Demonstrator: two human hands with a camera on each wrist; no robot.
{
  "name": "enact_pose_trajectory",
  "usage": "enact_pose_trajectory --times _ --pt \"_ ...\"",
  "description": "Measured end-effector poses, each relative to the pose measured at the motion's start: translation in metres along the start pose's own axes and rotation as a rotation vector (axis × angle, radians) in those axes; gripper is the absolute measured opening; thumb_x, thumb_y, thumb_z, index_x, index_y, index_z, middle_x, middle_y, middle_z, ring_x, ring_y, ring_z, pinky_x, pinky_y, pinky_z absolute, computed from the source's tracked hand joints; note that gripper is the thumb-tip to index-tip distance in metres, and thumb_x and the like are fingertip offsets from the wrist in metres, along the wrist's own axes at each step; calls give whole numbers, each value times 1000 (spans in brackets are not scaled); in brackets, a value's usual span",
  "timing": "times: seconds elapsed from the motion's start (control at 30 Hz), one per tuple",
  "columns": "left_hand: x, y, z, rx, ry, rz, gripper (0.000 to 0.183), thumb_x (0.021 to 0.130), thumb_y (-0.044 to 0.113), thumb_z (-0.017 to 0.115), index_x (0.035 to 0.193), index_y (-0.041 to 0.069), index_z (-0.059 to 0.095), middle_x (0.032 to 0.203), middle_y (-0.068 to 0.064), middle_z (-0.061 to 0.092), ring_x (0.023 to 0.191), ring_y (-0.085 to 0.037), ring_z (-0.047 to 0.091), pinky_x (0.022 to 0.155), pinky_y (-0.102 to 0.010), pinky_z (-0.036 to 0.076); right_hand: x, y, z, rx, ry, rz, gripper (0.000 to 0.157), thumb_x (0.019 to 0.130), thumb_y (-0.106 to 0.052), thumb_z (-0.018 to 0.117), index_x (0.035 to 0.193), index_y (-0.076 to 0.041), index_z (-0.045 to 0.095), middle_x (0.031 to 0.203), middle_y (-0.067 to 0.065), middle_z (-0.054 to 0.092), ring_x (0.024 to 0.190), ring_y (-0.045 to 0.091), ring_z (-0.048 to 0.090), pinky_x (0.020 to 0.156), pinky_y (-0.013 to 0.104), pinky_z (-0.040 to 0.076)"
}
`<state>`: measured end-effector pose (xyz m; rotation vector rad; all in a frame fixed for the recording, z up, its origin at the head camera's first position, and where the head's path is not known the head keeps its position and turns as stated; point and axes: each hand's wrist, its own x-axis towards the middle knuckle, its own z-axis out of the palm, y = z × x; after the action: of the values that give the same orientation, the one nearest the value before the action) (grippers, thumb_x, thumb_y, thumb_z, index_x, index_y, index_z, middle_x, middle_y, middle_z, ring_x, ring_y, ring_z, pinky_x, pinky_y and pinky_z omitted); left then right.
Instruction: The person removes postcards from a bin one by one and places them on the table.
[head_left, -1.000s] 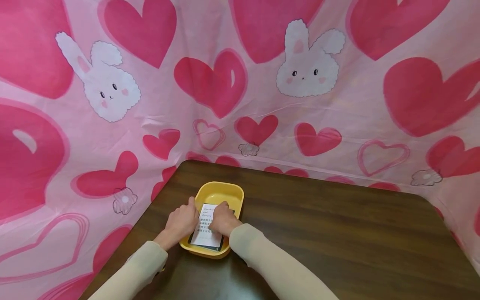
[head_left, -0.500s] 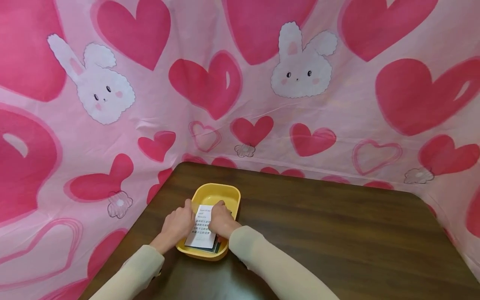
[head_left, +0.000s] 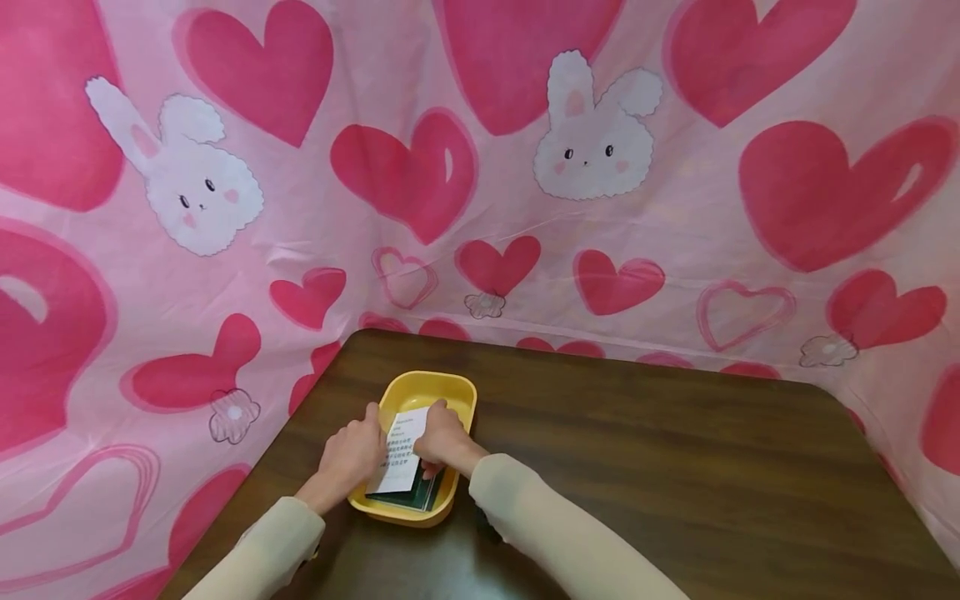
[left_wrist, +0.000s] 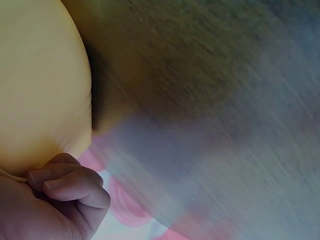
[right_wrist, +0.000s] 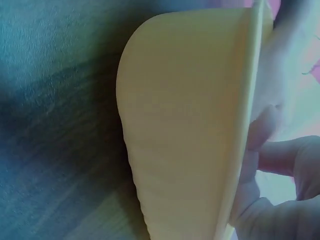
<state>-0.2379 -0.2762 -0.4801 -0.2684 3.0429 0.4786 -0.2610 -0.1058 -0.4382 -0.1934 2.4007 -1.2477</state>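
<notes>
Cream fabric sleeves [head_left: 555, 527]: long, 1 per arm, reaching fwd from bottom edge.
L hand [head_left: 351, 457]: bare, thumb up, fingers curled on the L rim of a yellow, rounded-corner plastic tray [head_left: 429, 388], clamped there; can't tell if they also catch paper.
R hand [head_left: 446, 439]: bare, over tray's R side; thumb + fingers together, pinching R edge of a white, rectangular printed paper card [head_left: 396, 475].
Card: in tray's near half, btwn the hands, slanted; few lines of sm. dk print, too blurry to read in full.
Under card: flat dk-green rectangular pieces [head_left: 417, 495], partly covered.
Tray: on a dk-brown wood-grain table [head_left: 637, 450], toward its L side.
Bg: pale-pink cloth backdrop [head_left: 525, 215] w/ red hearts + 2 white rabbit faces.
</notes>
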Motion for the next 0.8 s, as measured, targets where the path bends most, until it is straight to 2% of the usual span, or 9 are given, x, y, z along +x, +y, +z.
enact_pose_trajectory --times 0.2,0.27,0.57,0.8 --pt "-2 -4 -1 -3 6 -7 50 101 22 64 139 0 40 80 -11 56 60 -23 58 61 -40 60 -5 -1 -1 120 -48 -72 13 92 4 76 99 3 65 70 14 67 44 16 62 49 32 57" --pt "-2 -5 0 -1 3 -7 50 101 22 63 140 0 40 80 -11 56 59 -23 57 60 -40 60 -7 -2 0 144 -68 -79 5 94 3 74 93 1 70 69 14 68 45 16 63 48 31 57" --pt "0 -3 2 -11 3 15 51 102 22 64 140 -1 40 78 -11 55 58 -23 57 56 -37 59 -8 -4 -5 115 -11 -97 11 96 -3 75 87 -1 68 65 12 67 46 17 65 46 28 55" --pt "1 -1 1 -37 6 15 52 102 21 65 142 0 39 80 -11 55 57 -22 57 55 -34 58 -7 0 -20 101 54 -113 16 96 -3 75 84 -2 65 63 10 66 44 17 63 44 28 53"
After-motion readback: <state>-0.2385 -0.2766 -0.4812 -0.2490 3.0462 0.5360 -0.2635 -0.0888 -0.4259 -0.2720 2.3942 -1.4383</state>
